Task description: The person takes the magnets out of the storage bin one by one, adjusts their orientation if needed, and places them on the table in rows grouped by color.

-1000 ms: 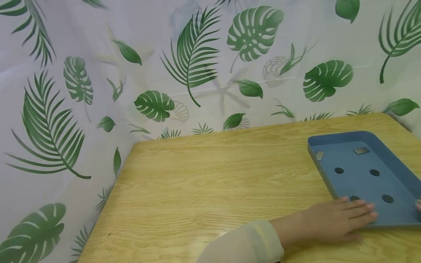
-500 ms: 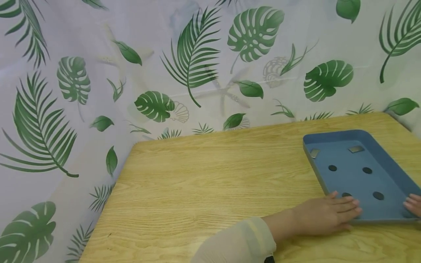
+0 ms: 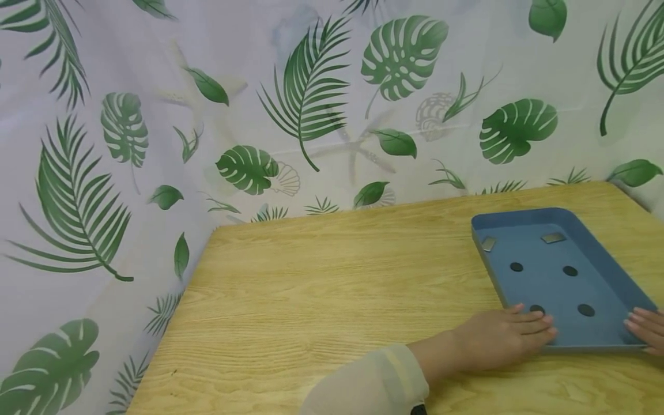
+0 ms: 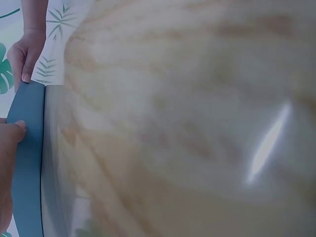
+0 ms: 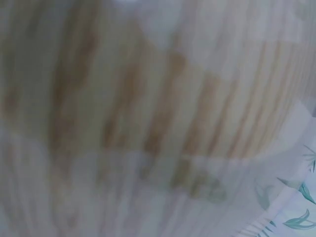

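A blue rectangular tray (image 3: 550, 294) lies at the right of the table in the head view. My left hand (image 3: 498, 340) grips its near left corner, fingers over the rim and inside. My right hand (image 3: 648, 331), cut off by the frame edge, holds the near right corner. In the left wrist view, the left thumb (image 4: 19, 131) presses the outer wall of the tray (image 4: 30, 163), and the right hand (image 4: 27, 54) pinches the far end. Several black discs (image 3: 570, 271) and two grey rectangular pieces (image 3: 553, 237) lie in the tray. Neither hand shows in the right wrist view.
The wood-grain table (image 3: 337, 288) extends left of the tray. A white cloth (image 3: 321, 75) printed with green leaves hangs behind it and along its left side. The right wrist view has only a blurred, glossy table surface (image 5: 148, 98) and some leaf-print cloth.
The tray has slid left across the table, with both hands moving along on it. More of the right hand has come into the head view.
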`<state>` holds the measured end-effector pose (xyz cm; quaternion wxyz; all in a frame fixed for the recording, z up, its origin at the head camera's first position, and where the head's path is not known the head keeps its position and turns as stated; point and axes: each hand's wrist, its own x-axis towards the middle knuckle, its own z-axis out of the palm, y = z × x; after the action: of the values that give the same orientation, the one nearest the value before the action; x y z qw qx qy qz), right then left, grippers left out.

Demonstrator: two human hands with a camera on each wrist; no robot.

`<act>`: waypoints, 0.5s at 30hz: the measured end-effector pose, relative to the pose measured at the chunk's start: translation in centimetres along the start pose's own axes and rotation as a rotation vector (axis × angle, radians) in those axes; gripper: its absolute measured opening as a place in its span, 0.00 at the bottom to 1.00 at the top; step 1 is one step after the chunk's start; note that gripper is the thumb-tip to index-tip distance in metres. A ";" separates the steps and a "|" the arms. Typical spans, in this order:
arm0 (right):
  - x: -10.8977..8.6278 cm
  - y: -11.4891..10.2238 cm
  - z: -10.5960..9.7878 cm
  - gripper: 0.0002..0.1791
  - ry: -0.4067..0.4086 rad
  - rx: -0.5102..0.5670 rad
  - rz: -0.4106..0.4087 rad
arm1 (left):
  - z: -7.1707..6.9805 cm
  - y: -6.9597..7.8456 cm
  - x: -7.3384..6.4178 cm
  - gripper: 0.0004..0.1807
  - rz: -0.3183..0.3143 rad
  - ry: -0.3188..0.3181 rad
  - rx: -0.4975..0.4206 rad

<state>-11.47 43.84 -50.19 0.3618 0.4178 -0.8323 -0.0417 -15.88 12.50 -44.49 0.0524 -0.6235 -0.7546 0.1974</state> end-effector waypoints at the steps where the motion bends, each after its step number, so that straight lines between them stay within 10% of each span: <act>1: 0.3 0.0 -0.1 0.29 0.010 -0.006 -0.013 | 0.0 0.0 -0.1 0.26 0.001 0.005 0.006; 15: 1.9 -1.3 0.1 0.27 0.165 0.196 0.079 | 0.7 -1.8 -2.0 0.26 -0.007 0.182 -0.043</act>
<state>-11.34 41.60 -49.67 0.3877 0.4203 -0.8156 0.0886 -17.36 10.17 -44.09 0.1083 -0.6371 -0.7531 0.1234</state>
